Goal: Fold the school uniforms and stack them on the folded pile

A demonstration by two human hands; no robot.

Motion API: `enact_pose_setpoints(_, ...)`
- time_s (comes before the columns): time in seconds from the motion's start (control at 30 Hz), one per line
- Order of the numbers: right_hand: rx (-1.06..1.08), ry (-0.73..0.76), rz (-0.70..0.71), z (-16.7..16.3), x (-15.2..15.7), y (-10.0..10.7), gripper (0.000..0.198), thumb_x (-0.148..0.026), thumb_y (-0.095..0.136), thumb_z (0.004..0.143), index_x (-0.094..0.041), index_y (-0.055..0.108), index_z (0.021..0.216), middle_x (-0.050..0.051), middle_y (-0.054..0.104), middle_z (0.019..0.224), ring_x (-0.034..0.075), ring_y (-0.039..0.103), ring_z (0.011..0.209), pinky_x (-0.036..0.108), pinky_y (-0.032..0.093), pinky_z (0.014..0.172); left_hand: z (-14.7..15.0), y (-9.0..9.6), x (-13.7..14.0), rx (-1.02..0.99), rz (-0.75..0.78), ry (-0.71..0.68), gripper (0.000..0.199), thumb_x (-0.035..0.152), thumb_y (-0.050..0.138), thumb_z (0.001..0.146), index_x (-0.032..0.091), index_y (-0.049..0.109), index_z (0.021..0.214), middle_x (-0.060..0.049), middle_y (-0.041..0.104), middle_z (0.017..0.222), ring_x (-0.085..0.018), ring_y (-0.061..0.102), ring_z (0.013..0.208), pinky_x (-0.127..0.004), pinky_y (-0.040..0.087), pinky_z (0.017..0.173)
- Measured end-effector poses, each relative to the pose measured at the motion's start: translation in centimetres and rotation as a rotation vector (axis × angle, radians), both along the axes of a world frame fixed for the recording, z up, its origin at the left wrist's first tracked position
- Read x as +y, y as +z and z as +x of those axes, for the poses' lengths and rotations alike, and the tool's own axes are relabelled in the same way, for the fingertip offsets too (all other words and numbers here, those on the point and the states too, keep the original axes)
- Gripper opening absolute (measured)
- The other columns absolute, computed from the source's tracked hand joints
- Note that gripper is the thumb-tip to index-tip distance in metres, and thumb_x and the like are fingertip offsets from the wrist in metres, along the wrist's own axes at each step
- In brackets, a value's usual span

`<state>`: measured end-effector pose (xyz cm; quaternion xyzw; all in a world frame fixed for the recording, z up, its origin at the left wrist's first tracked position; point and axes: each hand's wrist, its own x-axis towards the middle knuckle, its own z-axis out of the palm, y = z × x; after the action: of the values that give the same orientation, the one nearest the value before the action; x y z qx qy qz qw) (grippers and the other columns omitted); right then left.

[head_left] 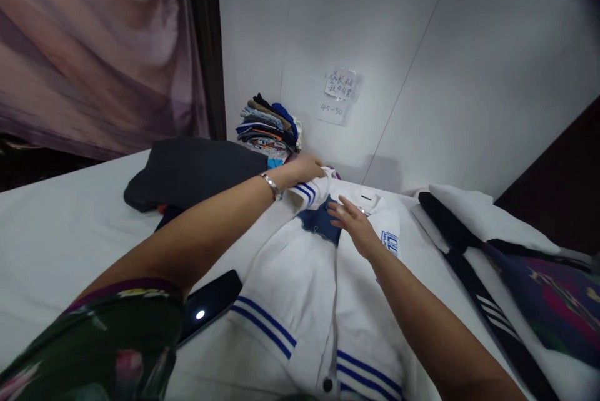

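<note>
A white jacket [300, 276] with blue stripes at the hem and blue lettering on its chest lies spread out before me, its lower front toward me. My left hand [308, 168] is at its upper left, fingers closed on the striped sleeve, which is folded inward; the fingertips are partly hidden. Over the neck opening, near a dark blue patch [319, 221] of fabric, hovers my right hand [352, 221]. Its fingers are spread and hold nothing; whether they touch the cloth I cannot tell. A dark button [327, 384] shows near the hem.
On the left lie a dark grey garment [197, 170] and a black phone [213, 301]. A folded clothes stack [269, 126] stands against the white wall, below handwritten paper notes [340, 92]. More clothes, including a striped black-and-white one [497, 313], lie along the right.
</note>
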<state>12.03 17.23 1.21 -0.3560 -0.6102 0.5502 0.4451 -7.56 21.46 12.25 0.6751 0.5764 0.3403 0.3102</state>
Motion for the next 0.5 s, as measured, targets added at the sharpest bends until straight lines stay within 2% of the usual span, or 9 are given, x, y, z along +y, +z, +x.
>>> enact_pose_setpoints(0.07,0.164,0.071,-0.064,-2.6,-0.8,1.8,0.065,-0.053,0.067,0.077,-0.027,0.048,0.134,0.005,0.064,0.125,0.023,0.063,0.109,0.036,0.054,0.087,1.5,-0.9,-1.0,-0.173,-0.084,-0.100,0.016,0.026,0.064,0.076,0.014,0.069,0.086,-0.006,0.070,0.080,-0.017,0.062,0.073,-0.028,0.049,0.066)
enact_pose_setpoints(0.13,0.272,0.062,-0.110,-4.0,-0.8,2.8,0.056,-0.050,0.070,0.075,-0.024,0.055,0.123,0.004,0.070,0.111,0.021,0.066,0.099,0.032,0.056,0.080,1.8,-1.7,-1.7,-0.296,-0.129,-0.191,0.026,0.035,0.060,0.081,0.014,0.067,0.094,-0.008,0.071,0.086,-0.016,0.063,0.076,-0.027,0.051,0.067)
enact_pose_setpoints(0.2,0.332,-0.001,-0.161,-4.3,-0.3,3.2,0.043,-0.037,0.075,0.072,-0.020,0.061,0.109,0.002,0.073,0.095,0.020,0.068,0.087,0.030,0.056,0.075,0.9,-2.4,-2.1,-0.394,-0.086,-0.227,0.032,0.039,0.056,0.085,0.014,0.065,0.102,-0.009,0.070,0.098,-0.015,0.064,0.083,-0.027,0.052,0.073)
enact_pose_setpoints(0.23,0.346,-0.025,-0.203,-4.2,0.2,3.3,0.035,-0.030,0.075,0.071,-0.019,0.062,0.102,0.002,0.073,0.087,0.019,0.068,0.081,0.028,0.056,0.072,0.0,-3.0,-2.3,-0.425,-0.043,-0.197,0.033,0.039,0.054,0.086,0.014,0.063,0.106,-0.010,0.070,0.104,-0.015,0.064,0.087,-0.027,0.052,0.076)
enact_pose_setpoints(0.3,0.359,-0.037,-0.304,-3.5,1.5,3.7,0.021,-0.019,0.071,0.071,-0.017,0.062,0.090,0.001,0.071,0.077,0.016,0.067,0.069,0.025,0.056,0.066,-2.0,-4.7,-2.7,-0.346,-0.006,-0.045,0.033,0.037,0.048,0.089,0.015,0.060,0.109,-0.009,0.067,0.114,-0.013,0.064,0.093,-0.024,0.051,0.079)
enact_pose_setpoints(0.37,0.379,-0.015,-0.378,-2.9,2.9,4.5,0.011,-0.015,0.065,0.073,-0.015,0.062,0.083,0.001,0.070,0.072,0.015,0.065,0.064,0.024,0.056,0.063,-4.0,-7.4,-3.6,-0.114,-0.091,0.132,0.032,0.037,0.043,0.091,0.016,0.061,0.106,-0.009,0.067,0.113,-0.014,0.064,0.093,-0.023,0.050,0.075)
enact_pose_setpoints(0.5,0.449,0.014,-0.372,-2.6,5.5,7.1,0.008,-0.012,0.059,0.075,-0.015,0.060,0.083,0.002,0.069,0.072,0.014,0.066,0.066,0.025,0.057,0.068,-6.0,-13.6,-5.9,0.104,-0.303,0.191,0.032,0.042,0.054,0.083,0.013,0.065,0.088,-0.013,0.072,0.095,-0.025,0.067,0.088,-0.030,0.050,0.068)
